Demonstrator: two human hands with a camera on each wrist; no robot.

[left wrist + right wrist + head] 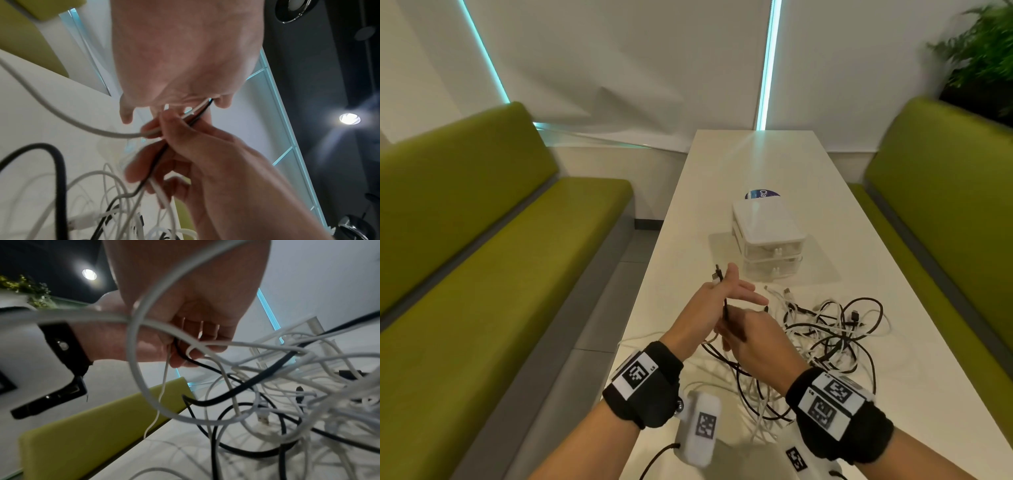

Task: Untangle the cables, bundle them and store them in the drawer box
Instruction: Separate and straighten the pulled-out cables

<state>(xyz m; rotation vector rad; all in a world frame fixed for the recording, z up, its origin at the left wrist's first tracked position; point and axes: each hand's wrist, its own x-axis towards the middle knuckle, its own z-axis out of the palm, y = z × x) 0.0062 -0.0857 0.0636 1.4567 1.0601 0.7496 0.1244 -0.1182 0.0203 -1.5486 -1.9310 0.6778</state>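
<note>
Head view: blk & wht cables (825, 335) tangled.

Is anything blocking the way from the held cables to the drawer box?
No object stands between them, but both drawers of the drawer box look closed, and the cables both hands hold trail into the tangle.

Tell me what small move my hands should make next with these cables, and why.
Probably draw the right hand back along the black cable, away from the left hand pinning its plug end. The rest still runs into the tangled pile on the table.
</note>
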